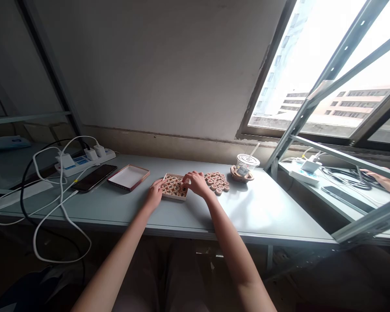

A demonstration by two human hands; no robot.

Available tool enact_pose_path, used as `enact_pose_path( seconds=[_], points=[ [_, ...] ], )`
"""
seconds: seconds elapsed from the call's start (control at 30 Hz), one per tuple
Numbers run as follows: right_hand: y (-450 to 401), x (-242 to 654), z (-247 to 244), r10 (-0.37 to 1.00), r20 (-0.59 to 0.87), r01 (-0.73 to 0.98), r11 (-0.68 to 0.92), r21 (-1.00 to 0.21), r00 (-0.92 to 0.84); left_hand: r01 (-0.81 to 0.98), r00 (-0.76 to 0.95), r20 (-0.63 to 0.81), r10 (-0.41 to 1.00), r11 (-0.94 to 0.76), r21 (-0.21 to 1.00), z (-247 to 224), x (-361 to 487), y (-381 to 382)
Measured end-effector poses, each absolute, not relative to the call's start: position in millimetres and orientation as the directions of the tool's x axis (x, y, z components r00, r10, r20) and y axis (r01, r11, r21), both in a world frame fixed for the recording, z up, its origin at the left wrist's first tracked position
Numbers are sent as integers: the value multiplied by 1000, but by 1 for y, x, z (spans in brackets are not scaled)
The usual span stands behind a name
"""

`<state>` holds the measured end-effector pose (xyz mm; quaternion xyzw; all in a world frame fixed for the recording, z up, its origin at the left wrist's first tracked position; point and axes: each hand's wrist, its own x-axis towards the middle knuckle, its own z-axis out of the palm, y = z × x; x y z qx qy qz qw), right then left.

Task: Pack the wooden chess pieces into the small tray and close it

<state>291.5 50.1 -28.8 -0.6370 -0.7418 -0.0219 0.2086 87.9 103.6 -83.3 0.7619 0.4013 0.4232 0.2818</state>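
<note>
A shallow box (pixel 174 197) stands in the middle of the desk, with round wooden xiangqi pieces (pixel 171 187) laid in rows inside it. My left hand (pixel 154 193) grips the box's left side. Over the box's right part, my right hand (pixel 196 183) has its fingers bent down and closed at a piece in the upper right; the hand partly hides that corner. Just right of this hand, more xiangqi pieces (pixel 218 181) lie grouped flat on the desk. The box lid (pixel 129 177) rests to the left, its pale inside facing up.
A lidded plastic cup (pixel 247 162) with a straw stands in a brown bowl (pixel 235 177) at the back right. On the left are a phone (pixel 95 177), a power strip (pixel 84 164) and looping white cables (pixel 62 190). A metal post (pixel 307 108) rises at right; beyond it, another person's hand (pixel 381 181) shows.
</note>
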Motion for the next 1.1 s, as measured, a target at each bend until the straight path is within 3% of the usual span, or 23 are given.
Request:
enact_pose_path(
  seconds=[0.23,0.37,0.47,0.67,0.77,0.9,1.0,1.1],
  points=[
    [50,310,-22,913,386,895,58,-442,132,408,330,377,866,-491,770,-81,88,103],
    [46,326,-27,932,288,949,-138,-283,222,401,320,413,853,-517,757,-82,88,105],
    [45,332,-32,906,341,965,-206,-161,250,404,318,424,848,-526,749,-83,88,106],
    [45,342,-36,933,281,970,-186,-154,223,396,319,446,836,-545,739,-85,88,107],
    [46,341,-34,890,358,958,-246,-149,284,410,313,459,831,-554,724,-85,88,108],
    [45,317,-21,894,435,978,-10,-210,103,435,295,477,828,-560,705,-81,90,111],
    [40,296,-11,940,306,962,213,-172,-153,445,285,467,837,-548,709,-78,92,112],
    [35,286,-7,947,182,951,287,-119,-263,455,274,468,840,-542,706,-78,93,112]
  ],
)
